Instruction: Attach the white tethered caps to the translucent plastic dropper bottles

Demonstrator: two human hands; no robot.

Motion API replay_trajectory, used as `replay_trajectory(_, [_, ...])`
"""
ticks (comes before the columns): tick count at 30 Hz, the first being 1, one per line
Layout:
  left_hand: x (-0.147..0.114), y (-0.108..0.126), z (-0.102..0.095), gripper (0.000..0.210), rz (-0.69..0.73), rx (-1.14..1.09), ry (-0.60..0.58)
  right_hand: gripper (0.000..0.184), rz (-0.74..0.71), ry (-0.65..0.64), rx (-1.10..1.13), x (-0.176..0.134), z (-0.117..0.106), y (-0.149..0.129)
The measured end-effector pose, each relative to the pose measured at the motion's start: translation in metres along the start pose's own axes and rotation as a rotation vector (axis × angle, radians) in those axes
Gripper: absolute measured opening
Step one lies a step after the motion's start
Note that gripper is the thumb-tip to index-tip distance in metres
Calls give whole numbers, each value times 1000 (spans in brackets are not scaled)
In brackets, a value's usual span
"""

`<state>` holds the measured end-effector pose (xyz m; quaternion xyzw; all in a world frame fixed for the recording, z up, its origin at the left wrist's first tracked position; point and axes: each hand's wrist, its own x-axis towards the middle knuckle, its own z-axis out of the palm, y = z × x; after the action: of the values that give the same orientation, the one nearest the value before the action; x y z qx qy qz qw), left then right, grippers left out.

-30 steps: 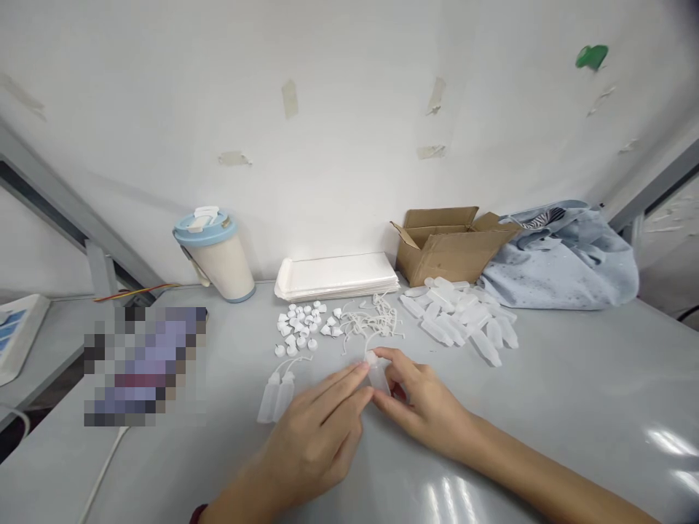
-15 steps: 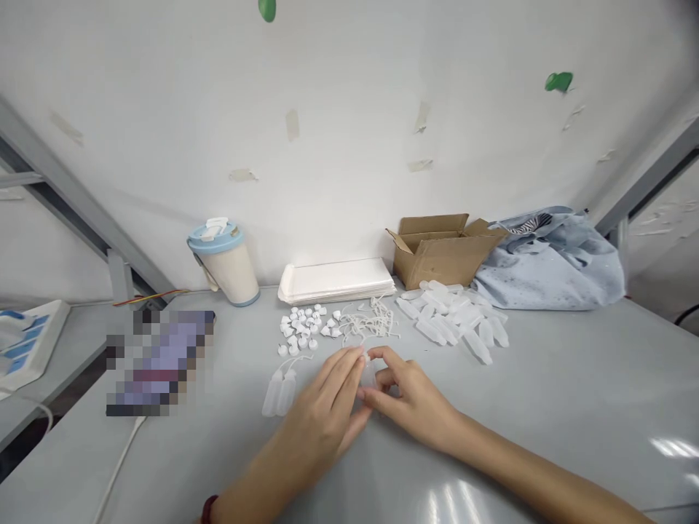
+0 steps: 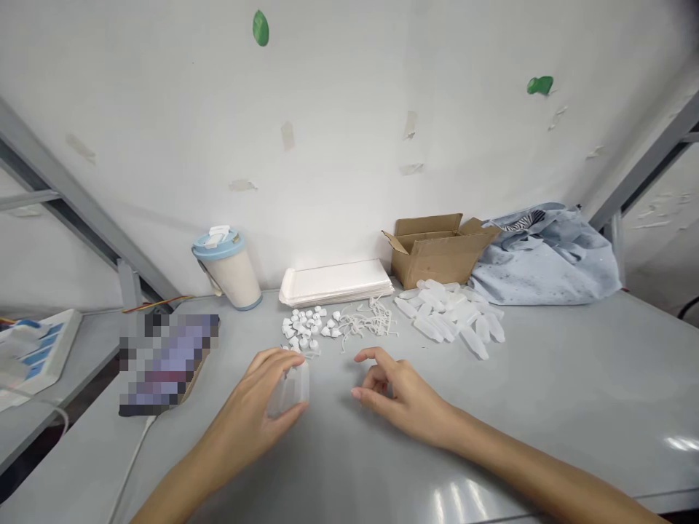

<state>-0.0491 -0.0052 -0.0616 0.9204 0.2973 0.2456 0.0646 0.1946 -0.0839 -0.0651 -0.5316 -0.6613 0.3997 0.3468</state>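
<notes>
Small bottle [image 3: 298,383] has moved left, apparently clamped in left hand [image 3: 256,415]; right hand [image 3: 401,397] now apart, empty.

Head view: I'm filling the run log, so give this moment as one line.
left hand: on small plastic bottles | right hand: empty, fingers curled | behind: white caps, empty bottles pile | surface: grey table

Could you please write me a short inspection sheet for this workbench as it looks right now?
Surface: grey table, glossy.
Job's things: small translucent bottles at left hand; bottle pile; white caps; white strings.
Clutter: lidded cup, white tray stack, cardboard box, blue cloth bag.
Hands: left rests on the bottles; right hand empty, fingers curled.
Cables: white cable at the table edge.
Surroundings: white wall with tape marks.
</notes>
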Motion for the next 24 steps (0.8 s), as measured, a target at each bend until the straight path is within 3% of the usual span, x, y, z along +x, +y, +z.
replay_trajectory(8, [-4, -4, 7, 34, -13, -54, -4, 29, -10, -32, -10, 1, 3, 3])
replay_trajectory(19, [-7, -11, 8, 35, -16, -84, -101, 29, 6, -30, -23, 2, 2, 5])
replay_trajectory(24, [-7, -9, 6, 34, -119, -140, -193, 29, 21, -38, 1, 3, 2, 6])
